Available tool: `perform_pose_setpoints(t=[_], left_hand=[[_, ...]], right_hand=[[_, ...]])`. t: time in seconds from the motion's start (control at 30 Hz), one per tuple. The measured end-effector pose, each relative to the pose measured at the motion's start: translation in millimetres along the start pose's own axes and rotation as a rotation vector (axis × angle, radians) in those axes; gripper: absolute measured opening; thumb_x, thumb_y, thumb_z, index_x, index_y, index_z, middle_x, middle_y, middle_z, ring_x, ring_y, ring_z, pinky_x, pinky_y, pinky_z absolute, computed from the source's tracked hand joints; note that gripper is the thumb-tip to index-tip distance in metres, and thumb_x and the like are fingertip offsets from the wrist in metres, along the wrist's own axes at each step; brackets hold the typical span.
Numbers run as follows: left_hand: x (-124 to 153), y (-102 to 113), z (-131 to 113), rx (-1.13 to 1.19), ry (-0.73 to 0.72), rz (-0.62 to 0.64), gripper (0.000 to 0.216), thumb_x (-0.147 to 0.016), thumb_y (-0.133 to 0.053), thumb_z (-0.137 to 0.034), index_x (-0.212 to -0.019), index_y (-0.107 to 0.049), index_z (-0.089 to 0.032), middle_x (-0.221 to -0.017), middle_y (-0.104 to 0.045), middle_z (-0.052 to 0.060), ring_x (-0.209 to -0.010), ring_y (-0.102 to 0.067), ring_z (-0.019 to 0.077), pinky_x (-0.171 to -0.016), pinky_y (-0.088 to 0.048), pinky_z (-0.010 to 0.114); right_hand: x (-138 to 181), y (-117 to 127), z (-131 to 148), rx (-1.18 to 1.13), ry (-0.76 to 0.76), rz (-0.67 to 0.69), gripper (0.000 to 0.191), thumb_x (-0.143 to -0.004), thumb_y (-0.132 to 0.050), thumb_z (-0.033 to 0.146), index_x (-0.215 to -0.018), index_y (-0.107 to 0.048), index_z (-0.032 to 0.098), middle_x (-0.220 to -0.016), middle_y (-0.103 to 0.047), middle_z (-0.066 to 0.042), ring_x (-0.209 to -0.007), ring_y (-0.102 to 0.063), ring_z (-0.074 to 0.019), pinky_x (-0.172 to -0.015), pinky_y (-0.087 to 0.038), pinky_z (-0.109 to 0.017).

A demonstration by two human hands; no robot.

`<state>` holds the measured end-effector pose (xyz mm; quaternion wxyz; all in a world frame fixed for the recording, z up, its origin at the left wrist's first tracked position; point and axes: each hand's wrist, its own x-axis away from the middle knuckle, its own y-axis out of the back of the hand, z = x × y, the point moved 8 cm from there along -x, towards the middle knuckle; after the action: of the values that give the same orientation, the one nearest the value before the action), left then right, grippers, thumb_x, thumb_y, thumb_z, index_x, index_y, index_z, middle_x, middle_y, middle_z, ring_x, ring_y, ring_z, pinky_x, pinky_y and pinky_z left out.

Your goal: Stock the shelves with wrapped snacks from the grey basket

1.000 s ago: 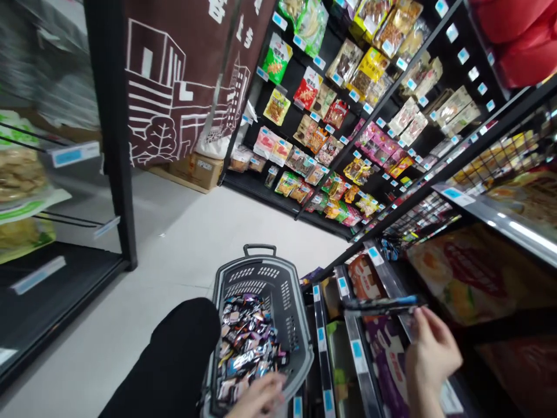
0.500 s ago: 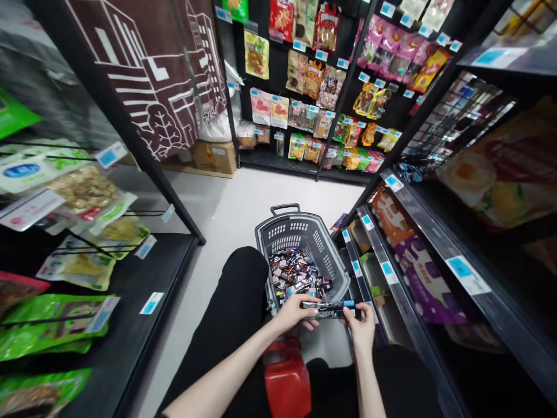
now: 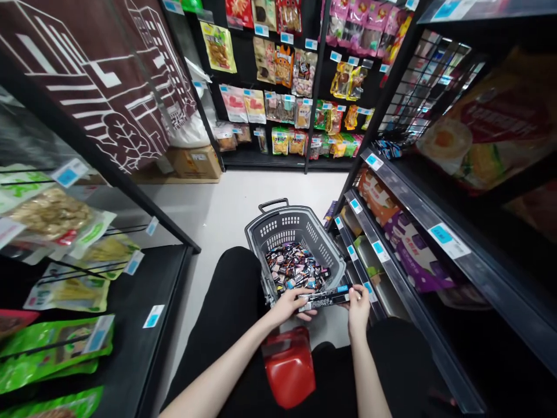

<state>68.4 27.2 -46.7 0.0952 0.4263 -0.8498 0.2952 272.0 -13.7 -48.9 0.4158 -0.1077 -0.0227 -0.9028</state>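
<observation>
A long, narrow black strip-like pack (image 3: 324, 298) with white print and a blue patch near one end stretches between my hands over the near edge of a grey shopping basket (image 3: 251, 232). My left hand (image 3: 288, 304) pinches its left end, thumb on top and fingers underneath. At the other end, my right hand (image 3: 358, 305) grips it with thumb and fingertips. It looks like more than one layer, but I cannot tell how many. Many small dark packs (image 3: 290, 264) with pink, orange and blue marks lie heaped inside the basket.
Close to my right stands a black shelf unit (image 3: 411, 200) with boxes. Bagged snacks (image 3: 65, 212) hang at the left. A red plastic container (image 3: 289, 371) sits between my legs. Ahead are a snack rack (image 3: 282, 159) and a cardboard box (image 3: 195, 164).
My view has turned slightly right, so the scene sits further left. The pack between my hands is now tilted, its right end higher. Both hands still hold it.
</observation>
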Motion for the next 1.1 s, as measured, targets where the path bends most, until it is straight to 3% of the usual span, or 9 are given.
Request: perform_pose_setpoints(t=[0.1, 0.23, 0.4, 0.53, 0.63, 0.77, 0.93, 1.1], left_hand=[[1, -3, 0, 0.123, 0.036, 0.044, 0.066, -0.068, -0.066, -0.051, -0.115, -0.053, -0.008, -0.098, -0.065, 0.016, -0.082, -0.066, 0.0291, -0.064, -0.054, 0.037], [7, -6, -2, 0.268, 0.164, 0.101, 0.056, -0.078, -0.055, -0.050, -0.116, -0.054, -0.009, -0.100, -0.063, 0.017, -0.082, -0.066, 0.0263, -0.055, -0.052, 0.029], [19, -17, -4, 0.185, 0.251, 0.165, 0.045, -0.063, -0.073, -0.020, -0.107, -0.062, -0.012, -0.094, -0.065, 0.008, -0.074, -0.063, 0.0129, -0.056, -0.046, 0.017], [19, -27, -2, 0.142, 0.228, 0.245, 0.036, -0.054, -0.077, -0.015, -0.088, -0.068, -0.010, -0.079, -0.067, 0.004, -0.069, -0.060, 0.0084, -0.066, -0.044, 0.016], [12, -20, 1, -0.030, 0.174, 0.191, 0.026, -0.051, -0.076, -0.017, -0.075, -0.068, -0.009, -0.072, -0.066, 0.002, -0.065, -0.057, 0.0090, -0.064, -0.042, 0.018], [3, -6, 1, -0.244, 0.085, 0.046, 0.024, -0.049, -0.075, -0.020, -0.069, -0.066, -0.010, -0.065, -0.063, -0.001, -0.061, -0.053, 0.0098, -0.061, -0.039, 0.020], [-1, -1, 3, -0.375, 0.045, -0.021, 0.025, -0.045, -0.074, -0.022, -0.064, -0.062, -0.011, -0.057, -0.057, -0.004, -0.055, -0.047, 0.0085, -0.058, -0.035, 0.020], [-4, 3, 5, -0.407, 0.037, -0.037, 0.028, -0.044, -0.074, -0.024, -0.067, -0.065, -0.009, -0.056, -0.056, -0.004, -0.056, -0.046, 0.0089, -0.058, -0.034, 0.020]], right_hand=[[-3, 2, -4, -0.034, -0.026, 0.005, 0.049, -0.068, -0.058, 0.052, -0.104, -0.045, 0.020, -0.085, -0.053, -0.003, -0.071, -0.057, -0.0172, -0.050, -0.048, -0.026], [-5, -3, -1, -0.105, -0.032, 0.089, 0.045, -0.069, -0.061, 0.049, -0.101, -0.051, 0.019, -0.095, -0.056, -0.006, -0.077, -0.058, -0.0170, -0.055, -0.048, -0.025], [3, -13, 14, -0.281, -0.052, 0.188, 0.032, -0.069, -0.066, 0.042, -0.091, -0.056, 0.020, -0.086, -0.060, -0.003, -0.080, -0.060, -0.0172, -0.063, -0.049, -0.027], [13, -25, 21, -0.444, -0.127, 0.309, 0.032, -0.071, -0.066, 0.041, -0.094, -0.058, 0.021, -0.096, -0.062, -0.005, -0.087, -0.060, -0.0181, -0.069, -0.050, -0.031], [21, -34, 19, -0.485, -0.187, 0.369, 0.032, -0.071, -0.065, 0.045, -0.091, -0.057, 0.021, -0.084, -0.062, -0.001, -0.077, -0.060, -0.0150, -0.066, -0.052, -0.030], [28, -47, 9, -0.330, -0.225, 0.429, 0.033, -0.064, -0.072, 0.043, -0.079, -0.057, 0.017, -0.069, -0.057, 0.002, -0.067, -0.058, -0.0128, -0.063, -0.053, -0.029], [27, -52, -7, -0.125, -0.211, 0.372, 0.038, -0.055, -0.076, 0.044, -0.069, -0.056, 0.015, -0.061, -0.053, 0.004, -0.060, -0.054, -0.0112, -0.056, -0.052, -0.025], [21, -49, -14, -0.103, -0.183, 0.305, 0.041, -0.053, -0.075, 0.048, -0.063, -0.052, 0.015, -0.054, -0.046, 0.007, -0.052, -0.050, -0.0089, -0.049, -0.050, -0.023]])
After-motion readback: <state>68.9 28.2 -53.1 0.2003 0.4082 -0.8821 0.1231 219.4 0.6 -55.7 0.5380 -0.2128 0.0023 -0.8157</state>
